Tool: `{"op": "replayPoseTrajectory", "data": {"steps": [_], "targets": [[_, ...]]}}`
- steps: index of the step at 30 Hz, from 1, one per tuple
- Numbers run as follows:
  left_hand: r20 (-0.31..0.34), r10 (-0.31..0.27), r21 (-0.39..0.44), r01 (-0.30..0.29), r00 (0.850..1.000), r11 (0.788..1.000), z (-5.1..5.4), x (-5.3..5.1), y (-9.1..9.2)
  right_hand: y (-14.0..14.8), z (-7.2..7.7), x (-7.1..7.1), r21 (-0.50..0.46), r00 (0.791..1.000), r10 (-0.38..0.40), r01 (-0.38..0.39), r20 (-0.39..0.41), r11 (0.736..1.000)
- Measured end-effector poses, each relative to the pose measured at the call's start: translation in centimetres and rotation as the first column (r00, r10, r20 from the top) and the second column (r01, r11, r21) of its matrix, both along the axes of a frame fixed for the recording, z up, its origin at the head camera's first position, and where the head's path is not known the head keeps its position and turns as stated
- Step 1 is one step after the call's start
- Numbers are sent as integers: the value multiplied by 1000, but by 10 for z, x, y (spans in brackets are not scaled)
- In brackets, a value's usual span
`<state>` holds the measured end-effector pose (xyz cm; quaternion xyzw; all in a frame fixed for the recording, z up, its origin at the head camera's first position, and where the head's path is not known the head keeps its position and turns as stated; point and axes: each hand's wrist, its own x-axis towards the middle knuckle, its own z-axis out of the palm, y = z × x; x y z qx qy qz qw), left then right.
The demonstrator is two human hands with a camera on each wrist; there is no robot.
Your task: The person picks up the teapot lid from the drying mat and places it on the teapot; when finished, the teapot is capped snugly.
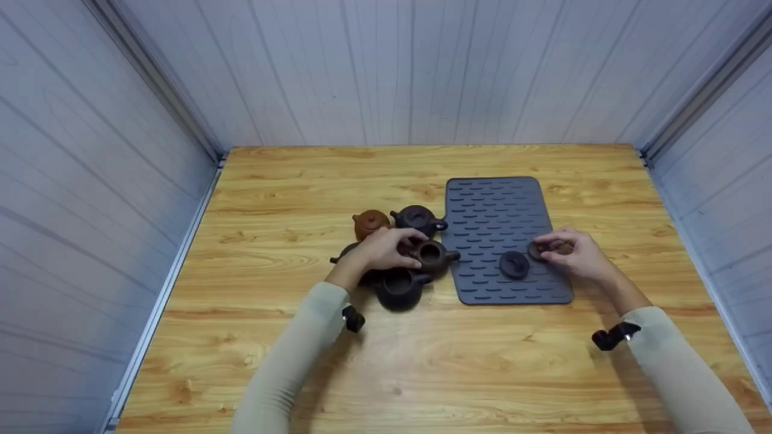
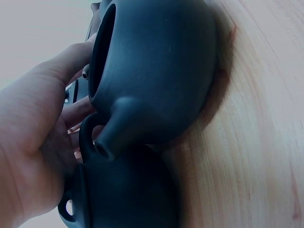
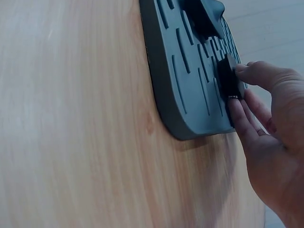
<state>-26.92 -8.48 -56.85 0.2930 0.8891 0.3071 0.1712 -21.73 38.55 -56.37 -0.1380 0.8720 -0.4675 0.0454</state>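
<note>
In the head view my left hand (image 1: 386, 248) grips a small dark brown teapot (image 1: 432, 257) between thumb and fingers; its lid is off. Just in front of that hand stands a black teapot (image 1: 398, 292), also lidless, which fills much of the left wrist view and partly covers the left fingers (image 2: 78, 111). My right hand (image 1: 576, 256) pinches a small dark round teapot lid (image 1: 535, 250) at the mat's right side. Beside it a larger dark lid (image 1: 514, 265) lies on the grey ridged mat (image 1: 494, 211).
Behind the left hand stand an orange-brown teapot (image 1: 370, 224) and a dark lidded teapot (image 1: 416, 219), its handle close to the mat's left edge. Another dark teapot (image 1: 348, 249) is mostly hidden under the left hand. Panelled walls (image 1: 374, 72) border the wooden table (image 1: 289, 199).
</note>
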Motion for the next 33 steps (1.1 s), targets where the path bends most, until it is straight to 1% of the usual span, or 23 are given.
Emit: {"op": "replayPoseTrajectory", "data": {"steps": [4, 7, 11, 12, 13, 15, 17, 18, 20, 23, 27, 30, 32, 33], "targets": [[8, -2, -2, 2, 1000, 1000, 9, 4, 1, 0, -1, 0, -18, 1000, 2, -2, 4, 1000], [-3, -8, -10, 8, 1000, 1000, 14, 6, 2, 0, -2, 0, -20, 1000, -4, 4, 8, 1000], [-3, -3, -18, 3, 1000, 1000, 9, 5, 2, 0, -3, 0, -29, 1000, -14, 14, 9, 999], [2, -1, -13, 1, 1000, 1000, 6, 4, 1, 0, -3, 0, -33, 1000, -15, 16, 9, 999], [7, -1, -17, 1, 1000, 1000, 6, 3, 1, 0, -3, 0, -37, 1000, -17, 17, 7, 999], [8, 1, -10, 0, 1000, 1000, 0, 0, 0, 0, -4, -1, -41, 1000, -17, 17, 3, 999], [11, 2, -4, -2, 1000, 1000, -3, -2, 0, 0, -4, -1, -40, 1000, -17, 17, -3, 999], [10, 4, 1, -4, 1000, 1000, -5, -3, 0, 0, -4, -1, -39, 1000, -17, 17, -7, 999], [10, 6, 2, -6, 1000, 1000, -7, -4, 0, 0, -4, -1, -38, 1000, -17, 16, -7, 999], [12, 6, 1, -6, 1000, 1000, -5, -3, 0, 0, -3, -1, -36, 1000, -22, 22, 3, 999], [-1, -4, -4, 4, 1000, 1000, 3, 2, 0, -1, 0, -2, -65, 999, -34, 36, 25, 997], [1, -13, -18, 13, 1000, 1000, 13, 6, 2, -3, 3, -2, -81, 998, -42, 44, 37, 996], [-3, -14, -13, 14, 1000, 1000, 10, 4, 1, -4, 5, -1, -69, 998, -51, 54, 45, 996], [-2, -14, -10, 14, 1000, 1000, 7, 3, 1, -5, 7, -1, -59, 997, -54, 57, 47, 997]]}}
